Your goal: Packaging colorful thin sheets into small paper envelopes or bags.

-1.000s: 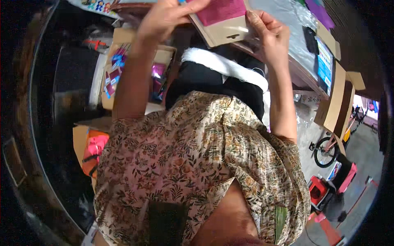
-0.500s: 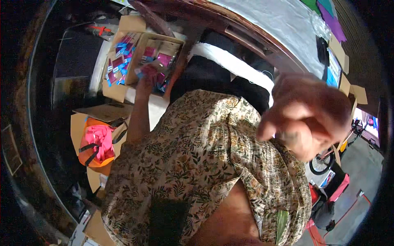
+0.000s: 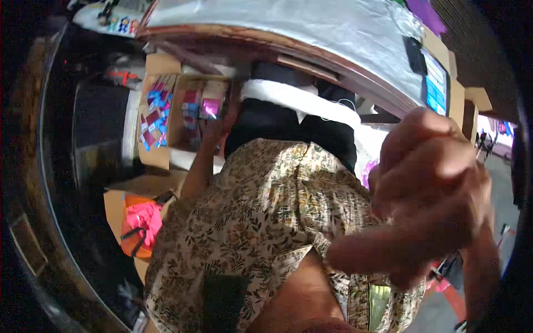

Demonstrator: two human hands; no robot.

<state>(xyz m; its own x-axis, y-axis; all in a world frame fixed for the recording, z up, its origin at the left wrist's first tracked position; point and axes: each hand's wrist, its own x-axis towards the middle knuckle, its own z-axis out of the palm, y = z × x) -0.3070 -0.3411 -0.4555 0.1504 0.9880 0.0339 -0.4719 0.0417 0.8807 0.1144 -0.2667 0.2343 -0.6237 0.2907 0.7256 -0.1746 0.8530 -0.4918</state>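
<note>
My left hand reaches into the right-hand part of an open cardboard box. Small purple-and-blue packets lie around it, and a shiny purple packet is just beyond its fingers. Shadow and blur hide whether those fingers grip anything. Large and close to the camera on the right, my right hand is raised in front of my patterned garment. Its fingers are curled in while the thumb points left; no object shows in it.
More packets fill the box's left part. Nearer stands another carton holding an orange bag with pink cloth. A table covered in silvery sheeting runs along the far side. More cardboard stands at the right.
My right hand has come nearer the camera and its thumb now stretches left. In the box, my left hand has drawn back slightly toward me. The whole view has shifted.
</note>
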